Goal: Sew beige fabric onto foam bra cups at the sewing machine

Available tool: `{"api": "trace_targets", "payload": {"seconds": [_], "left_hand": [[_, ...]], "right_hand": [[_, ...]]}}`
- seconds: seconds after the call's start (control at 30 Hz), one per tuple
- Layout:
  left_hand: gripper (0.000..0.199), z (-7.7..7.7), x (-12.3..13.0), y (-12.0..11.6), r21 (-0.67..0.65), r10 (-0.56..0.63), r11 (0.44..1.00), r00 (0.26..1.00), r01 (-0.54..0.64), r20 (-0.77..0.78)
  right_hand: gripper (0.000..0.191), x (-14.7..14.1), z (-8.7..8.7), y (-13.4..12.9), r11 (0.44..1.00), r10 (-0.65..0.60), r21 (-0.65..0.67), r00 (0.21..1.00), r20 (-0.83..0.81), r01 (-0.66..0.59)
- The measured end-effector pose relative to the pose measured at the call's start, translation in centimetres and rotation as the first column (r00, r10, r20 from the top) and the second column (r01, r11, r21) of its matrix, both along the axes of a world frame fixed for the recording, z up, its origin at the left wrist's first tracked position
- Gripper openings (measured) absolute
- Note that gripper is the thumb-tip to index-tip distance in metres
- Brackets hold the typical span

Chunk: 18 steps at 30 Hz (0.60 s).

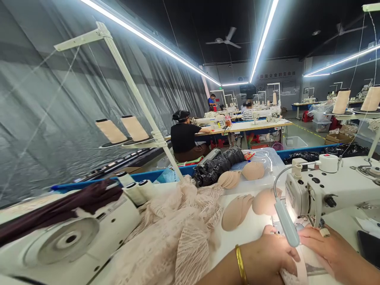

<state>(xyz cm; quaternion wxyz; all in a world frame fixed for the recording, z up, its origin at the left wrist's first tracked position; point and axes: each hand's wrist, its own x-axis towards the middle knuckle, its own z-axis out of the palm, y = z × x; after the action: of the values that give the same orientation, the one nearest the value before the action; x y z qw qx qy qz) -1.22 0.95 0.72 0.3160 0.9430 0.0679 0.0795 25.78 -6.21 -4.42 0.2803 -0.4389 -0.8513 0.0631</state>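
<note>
Beneath the sewing machine head (299,194) at the right, both hands rest on pale fabric (301,269). My left hand (271,253), with a gold bangle at the wrist, has its fingers curled round the fabric's edge. My right hand (325,247) lies flatter beside the needle area, fingers stretched over the cloth. A lit grey lamp (287,223) hangs in front and hides part of the needle area. Beige oval pads (234,213) lie fanned left of the hands, with another beige pad (264,201) near the lamp. Beige lace fabric (178,237) is heaped farther left.
A second machine (68,237) fills the lower left, with a thread stand (133,87) above it. Behind the pads are a clear plastic lid (267,158) and a black plastic bundle (218,166). A dark phone-like object (368,247) lies far right. A person (184,136) sits ahead.
</note>
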Motion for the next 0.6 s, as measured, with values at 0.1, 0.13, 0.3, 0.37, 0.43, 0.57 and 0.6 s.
{"api": "trace_targets", "payload": {"seconds": [0.1, 0.13, 0.3, 0.37, 0.43, 0.57, 0.6], "left_hand": [[0.02, 0.0, 0.0, 0.2, 0.045, -0.025, 0.999, 0.997, 0.028, -0.067], [0.019, -0.1, 0.0, 0.2, 0.059, -0.029, 0.998, 0.996, 0.034, -0.081], [0.015, -0.4, -0.1, 0.3, 0.097, -0.042, 0.994, 0.994, 0.051, -0.1], [0.014, -0.6, -0.1, 0.3, 0.117, -0.043, 0.992, 0.993, 0.056, -0.108], [0.016, -0.6, -0.2, 0.2, 0.132, -0.046, 0.989, 0.993, 0.06, -0.11], [0.015, -0.4, -0.1, 0.0, 0.159, -0.027, 0.986, 0.995, 0.042, -0.096], [0.014, -0.4, -0.1, 0.0, 0.184, -0.012, 0.983, 0.996, 0.028, -0.088]], "right_hand": [[0.038, 0.0, 0.2, 0.0, 0.997, -0.005, 0.08, 0.997, 0.076, -0.001], [0.04, 0.0, 0.2, 0.0, 0.995, -0.019, 0.101, 0.996, 0.092, 0.009], [0.046, -0.1, -1.0, -0.2, 0.985, -0.105, 0.15, 0.987, 0.121, 0.086], [0.047, 0.1, -1.6, -0.2, 0.978, -0.13, 0.176, 0.984, 0.121, 0.108], [0.047, 0.2, -2.2, 0.0, 0.972, -0.134, 0.207, 0.984, 0.115, 0.108], [0.047, 0.3, -2.5, 0.1, 0.966, -0.137, 0.235, 0.984, 0.113, 0.108], [0.047, 0.3, -2.4, 0.1, 0.967, -0.143, 0.228, 0.982, 0.121, 0.112]]}}
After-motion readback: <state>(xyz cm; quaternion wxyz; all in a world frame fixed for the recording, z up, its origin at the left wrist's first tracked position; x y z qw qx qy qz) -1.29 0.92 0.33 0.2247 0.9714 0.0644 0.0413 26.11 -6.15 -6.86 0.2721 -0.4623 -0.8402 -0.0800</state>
